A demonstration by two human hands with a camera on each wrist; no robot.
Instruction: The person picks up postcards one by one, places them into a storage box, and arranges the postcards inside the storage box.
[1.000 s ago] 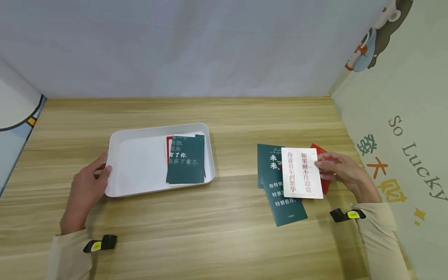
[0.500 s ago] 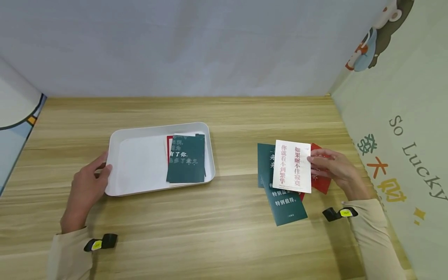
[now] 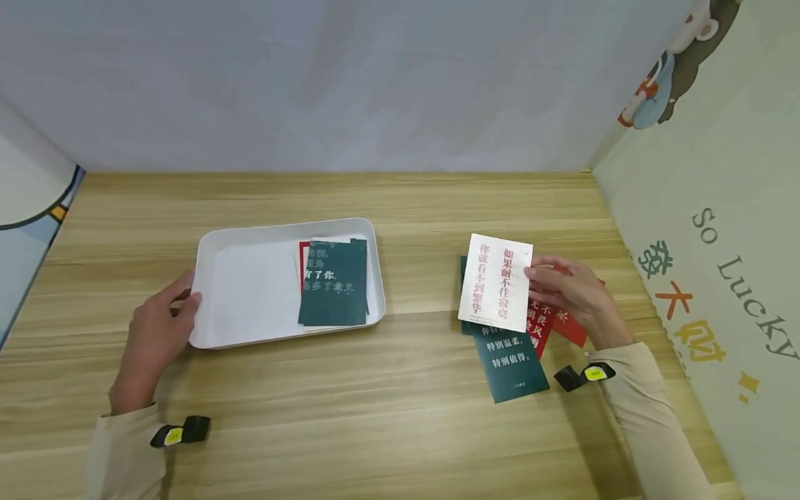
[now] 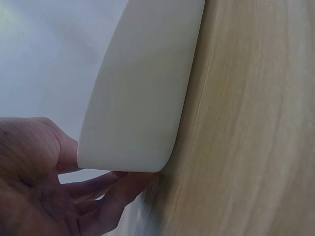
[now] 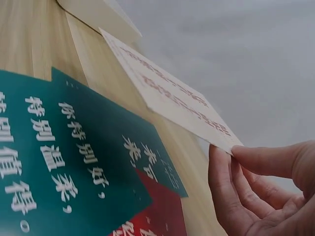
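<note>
My right hand (image 3: 575, 297) pinches a white card (image 3: 496, 283) with red lettering by its edge between thumb and fingers. The right wrist view shows this card (image 5: 167, 93) raised and tilted above the others. Below it lie overlapping green cards (image 3: 512, 368) and red cards (image 3: 570, 326), partly hidden by the white card and the hand. My left hand (image 3: 153, 333) holds the left end of a white tray (image 3: 206, 292); in the left wrist view its fingers (image 4: 115, 196) touch the end wall. Inside the tray's right side, a green card (image 3: 334, 295) tops a small stack.
All of this sits on a wood-grain table (image 3: 400, 423). A pale grey wall (image 3: 337, 83) closes off the back, and a printed wall (image 3: 719, 243) stands along the right. Black wrist straps (image 3: 590, 375) sit over the sleeves.
My right hand has carried the white card leftward and slightly away from me, uncovering more of the red cards. The left hand and the tray have stayed nearly still.
</note>
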